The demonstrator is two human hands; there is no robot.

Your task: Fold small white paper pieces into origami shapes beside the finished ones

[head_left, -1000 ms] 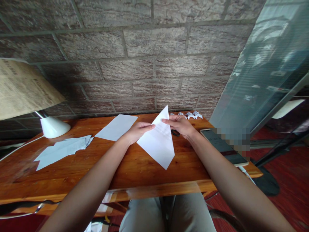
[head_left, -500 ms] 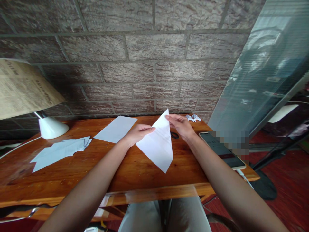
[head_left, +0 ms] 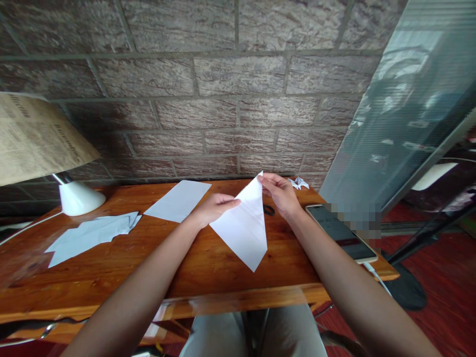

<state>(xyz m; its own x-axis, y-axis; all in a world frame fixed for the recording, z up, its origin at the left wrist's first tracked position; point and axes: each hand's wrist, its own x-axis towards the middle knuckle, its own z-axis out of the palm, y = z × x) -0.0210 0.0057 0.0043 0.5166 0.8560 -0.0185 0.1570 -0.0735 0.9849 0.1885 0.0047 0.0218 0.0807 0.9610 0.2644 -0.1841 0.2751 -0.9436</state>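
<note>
A folded sheet of white paper is held between my two hands over the front half of the wooden table. Its upper corner points away from me and a slanted fold runs along its left edge. My left hand pinches that left edge, thumb on top. At the upper tip, my right hand grips the corner between thumb and fingers. A black ring-shaped object lies partly hidden just left of my right wrist. Behind my left hand rests a flat white sheet.
Cut paper pieces lie at the left, near a lamp with a newsprint shade. Small folded paper shapes sit at the back right. A phone with a white cable lies at the right edge. A brick wall rises behind.
The upper tip of the folded paper has shifted slightly right and down with my right hand. Both hands keep their grip; the view has moved a little.
</note>
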